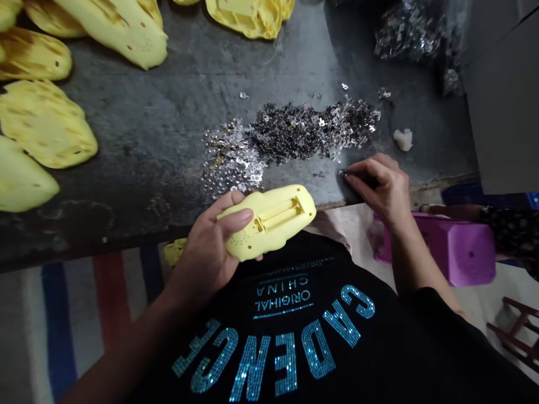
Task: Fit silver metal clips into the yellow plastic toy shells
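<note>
My left hand [210,238] is wrapped round a yellow plastic casing [273,219], thumb on top. The casing's long battery slot faces up, with screw holes and a patch of small dots about it. Over the table's front edge, my right hand [381,182] pinches a small metal battery contact [343,173] between thumb and fingertips. Just beyond the hands lies a long heap of dark metal contacts [295,132], joined at its left by a pile of shinier ones [231,160].
More yellow casings [46,123] lie at the left and far side of the grey table [147,129]. Bags of metal parts [410,31] stand at the back right. A crumpled white scrap [403,139] lies near my right hand. Beside the table is a purple stool [458,247], with another person's arm [458,211].
</note>
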The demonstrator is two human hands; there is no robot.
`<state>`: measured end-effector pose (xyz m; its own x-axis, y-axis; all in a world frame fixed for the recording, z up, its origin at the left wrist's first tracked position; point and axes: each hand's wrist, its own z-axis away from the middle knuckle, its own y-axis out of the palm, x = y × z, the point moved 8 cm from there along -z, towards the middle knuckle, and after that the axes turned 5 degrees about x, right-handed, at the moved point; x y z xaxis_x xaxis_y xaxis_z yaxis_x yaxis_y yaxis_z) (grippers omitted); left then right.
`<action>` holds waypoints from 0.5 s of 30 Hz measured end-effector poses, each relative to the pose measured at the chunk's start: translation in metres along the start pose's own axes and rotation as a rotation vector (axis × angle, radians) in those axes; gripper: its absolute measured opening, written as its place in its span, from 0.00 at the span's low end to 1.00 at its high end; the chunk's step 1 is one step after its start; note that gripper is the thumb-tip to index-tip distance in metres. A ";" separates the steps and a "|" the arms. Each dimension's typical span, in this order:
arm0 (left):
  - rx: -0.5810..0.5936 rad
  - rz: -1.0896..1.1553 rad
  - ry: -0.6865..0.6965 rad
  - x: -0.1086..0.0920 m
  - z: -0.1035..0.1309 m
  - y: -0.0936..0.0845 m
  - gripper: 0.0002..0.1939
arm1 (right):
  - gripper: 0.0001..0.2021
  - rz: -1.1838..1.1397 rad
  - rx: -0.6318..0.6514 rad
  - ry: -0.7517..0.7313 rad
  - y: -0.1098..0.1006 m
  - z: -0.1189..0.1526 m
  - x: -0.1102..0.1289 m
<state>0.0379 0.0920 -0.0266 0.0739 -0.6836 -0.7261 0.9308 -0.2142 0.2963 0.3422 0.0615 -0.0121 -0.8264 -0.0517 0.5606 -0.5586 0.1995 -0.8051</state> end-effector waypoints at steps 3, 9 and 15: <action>0.031 0.004 0.029 -0.001 0.002 0.003 0.17 | 0.05 0.105 -0.014 -0.015 0.006 -0.004 0.003; 0.084 0.000 0.062 0.001 0.002 0.007 0.15 | 0.06 0.060 0.015 -0.089 0.014 -0.005 0.008; 0.099 0.016 0.079 0.003 0.000 0.011 0.16 | 0.08 -0.003 0.002 -0.057 0.005 0.004 0.005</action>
<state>0.0483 0.0876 -0.0250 0.1198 -0.6314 -0.7662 0.8895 -0.2745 0.3653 0.3351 0.0578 -0.0137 -0.8271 -0.1082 0.5515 -0.5616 0.1968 -0.8037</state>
